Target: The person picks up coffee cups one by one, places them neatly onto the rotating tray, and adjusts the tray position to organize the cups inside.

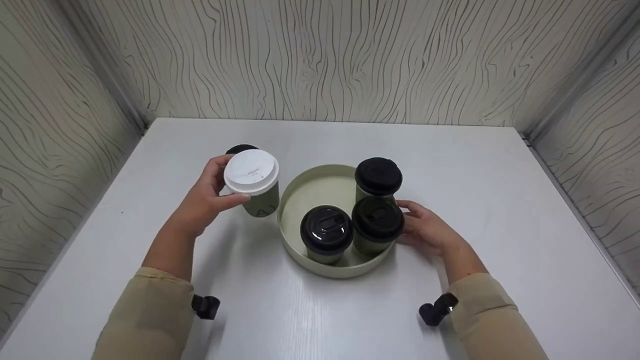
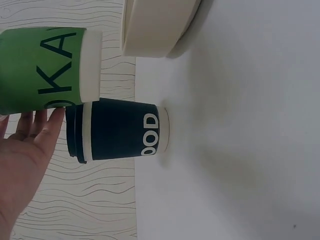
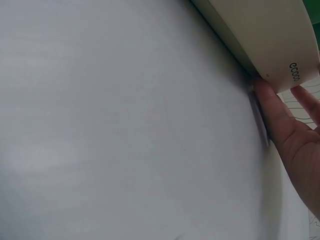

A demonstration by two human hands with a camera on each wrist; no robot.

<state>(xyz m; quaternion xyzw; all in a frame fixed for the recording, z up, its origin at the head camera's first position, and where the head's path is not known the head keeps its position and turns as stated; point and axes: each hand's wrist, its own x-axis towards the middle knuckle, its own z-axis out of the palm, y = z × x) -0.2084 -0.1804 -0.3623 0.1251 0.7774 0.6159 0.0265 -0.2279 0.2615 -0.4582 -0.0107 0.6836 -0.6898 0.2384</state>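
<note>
My left hand (image 1: pixel 200 202) grips a green paper cup (image 1: pixel 262 202) with a white lid, left of the round tray. In the left wrist view the cup, printed with dark letters, hangs above the table. A dark paper cup (image 2: pixel 122 129) with a black lid stands behind it on the table. My right hand (image 1: pixel 430 230) touches the tray's right side; in the right wrist view its thumb lies low against the pale tray wall (image 3: pixel 270 40), fingers extended along it. The tray (image 1: pixel 312 192) holds three black-lidded cups: one at the back (image 1: pixel 378 176), one right (image 1: pixel 377 219), one front (image 1: pixel 326 229).
The white table (image 1: pixel 310 320) runs back to a wood-grain patterned wall (image 1: pixel 310 60), with similar panels on both sides. Small black devices are strapped at the left sleeve (image 1: pixel 160 310) and the right sleeve (image 1: pixel 492 315).
</note>
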